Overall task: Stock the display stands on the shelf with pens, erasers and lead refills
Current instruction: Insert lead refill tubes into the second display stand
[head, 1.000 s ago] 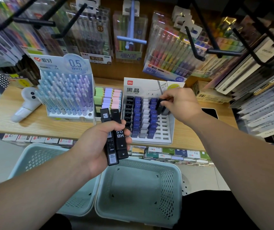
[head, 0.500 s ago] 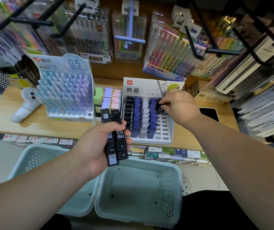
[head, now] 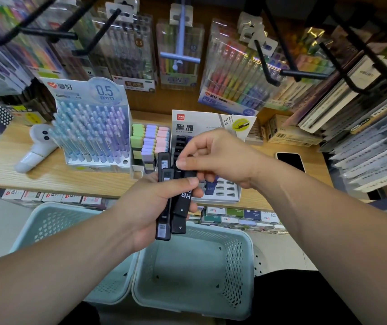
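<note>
- Gripping several black lead refill cases [head: 179, 219], the left hand [head: 145, 207] is holding them before the refill display stand [head: 231, 194].
- The right hand [head: 220, 158] is pinching one case's top end; these cases are likely light, rigid and slick.

The shelf [head: 47, 170] is pale wood with a visible grain, matt. The lead refill cases [head: 178, 216] are black plastic, smooth and slightly glossy. The baskets [head: 194, 266] are matt, perforated plastic. The hanging pen packs [head: 234, 66] are clear, shiny plastic on dark metal hooks [head: 305, 73]. The phone [head: 289, 160] has a glossy face.
</note>
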A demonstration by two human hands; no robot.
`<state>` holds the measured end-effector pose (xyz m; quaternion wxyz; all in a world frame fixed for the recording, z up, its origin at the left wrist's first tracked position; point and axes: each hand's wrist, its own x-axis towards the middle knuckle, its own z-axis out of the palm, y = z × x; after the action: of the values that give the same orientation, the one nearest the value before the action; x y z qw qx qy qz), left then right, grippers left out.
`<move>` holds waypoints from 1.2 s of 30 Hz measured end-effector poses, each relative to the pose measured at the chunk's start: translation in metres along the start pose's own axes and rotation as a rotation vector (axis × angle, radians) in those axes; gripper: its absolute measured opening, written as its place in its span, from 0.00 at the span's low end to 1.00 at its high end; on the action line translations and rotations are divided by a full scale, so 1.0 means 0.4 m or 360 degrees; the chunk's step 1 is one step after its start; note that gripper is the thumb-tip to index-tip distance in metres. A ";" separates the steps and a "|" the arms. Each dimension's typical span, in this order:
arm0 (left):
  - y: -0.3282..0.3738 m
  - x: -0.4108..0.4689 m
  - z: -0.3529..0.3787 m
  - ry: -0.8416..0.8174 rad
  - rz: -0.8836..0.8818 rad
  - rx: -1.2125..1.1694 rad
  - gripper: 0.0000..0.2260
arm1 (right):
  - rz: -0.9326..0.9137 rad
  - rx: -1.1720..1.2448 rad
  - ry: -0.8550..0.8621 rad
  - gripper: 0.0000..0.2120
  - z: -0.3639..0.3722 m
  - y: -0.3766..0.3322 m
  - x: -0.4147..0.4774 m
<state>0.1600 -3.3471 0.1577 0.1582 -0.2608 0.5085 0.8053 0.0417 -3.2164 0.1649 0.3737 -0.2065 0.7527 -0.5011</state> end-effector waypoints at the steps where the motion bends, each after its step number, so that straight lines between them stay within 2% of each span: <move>1: 0.000 -0.001 0.001 0.0002 0.0001 0.0001 0.10 | -0.0009 0.0043 0.0031 0.04 -0.003 -0.001 -0.002; 4: 0.000 -0.001 -0.003 0.0033 -0.0003 -0.0009 0.12 | -0.0015 0.0236 0.0237 0.05 -0.034 0.002 -0.006; 6: -0.002 0.003 -0.007 0.0099 0.0006 -0.0034 0.09 | 0.0008 0.0316 0.0255 0.08 -0.064 0.004 -0.013; 10: -0.004 0.016 -0.016 0.0261 0.0017 -0.0078 0.04 | 0.0144 0.0023 -0.0179 0.14 -0.091 0.011 -0.037; 13: -0.007 0.026 -0.019 0.0299 0.0035 -0.0028 0.03 | 0.0178 -0.0214 -0.0506 0.29 -0.071 0.008 -0.041; 16: -0.012 0.029 -0.015 0.0260 0.0049 -0.0005 0.03 | 0.0151 -0.0247 -0.0618 0.38 -0.054 0.005 -0.032; 19: -0.014 0.031 -0.015 0.0234 -0.0011 -0.0051 0.03 | 0.0125 -0.0213 -0.0332 0.32 -0.066 0.014 -0.027; 23: -0.009 0.030 -0.027 0.0193 -0.0176 -0.0142 0.09 | 0.0076 -0.0356 0.0551 0.11 -0.128 0.061 -0.010; 25: -0.007 0.032 -0.034 0.0193 -0.0242 -0.0183 0.12 | -0.0030 -0.0581 0.0866 0.09 -0.164 0.100 0.003; 29: -0.009 0.037 -0.039 0.0164 -0.0266 -0.0223 0.09 | -0.0111 -0.0969 0.0935 0.10 -0.194 0.143 0.004; 36: -0.014 0.047 -0.039 0.0202 -0.0247 -0.0267 0.09 | -0.0193 -0.1314 0.0883 0.07 -0.182 0.178 0.033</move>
<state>0.1517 -3.3590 0.1372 0.1651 -0.3620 0.4266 0.8122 -0.0183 -3.1524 0.1114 0.0167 -0.2394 0.9460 -0.2181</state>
